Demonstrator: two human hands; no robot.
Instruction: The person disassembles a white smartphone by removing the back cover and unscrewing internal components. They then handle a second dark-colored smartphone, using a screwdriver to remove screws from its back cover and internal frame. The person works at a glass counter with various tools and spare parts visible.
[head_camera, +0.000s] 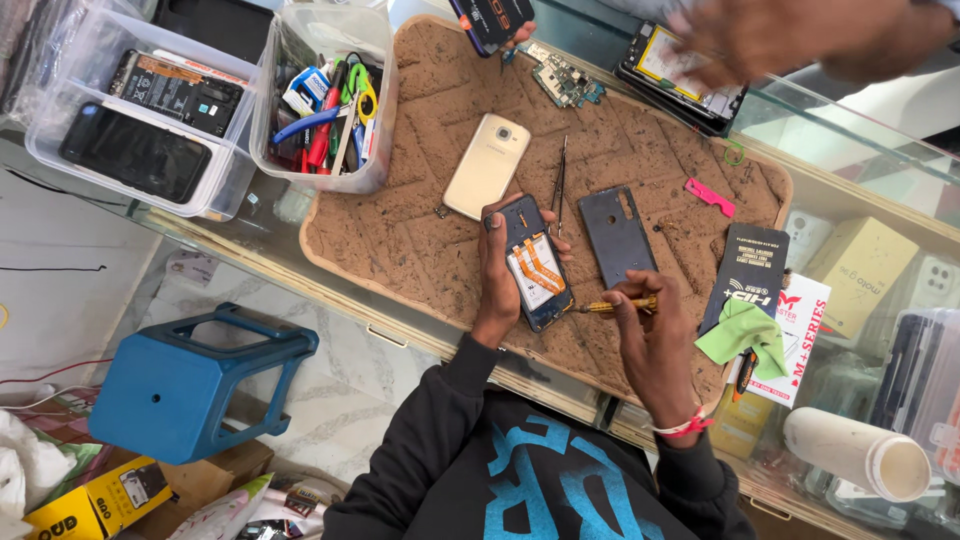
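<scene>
Your left hand (497, 290) is clamped round the opened phone (533, 265), held just above the brown work mat (420, 150). Your right hand (648, 325) pinches a yellow-handled screwdriver (612, 305), tip at the phone's lower edge. Dark back cover (615, 235) lies just beside it; tweezers (560, 185) and gold phone (487, 165) sit further up the mat.

Gold phone (487, 165), green cloth (742, 333), blue stool (195, 380), brown mat (420, 220).
</scene>
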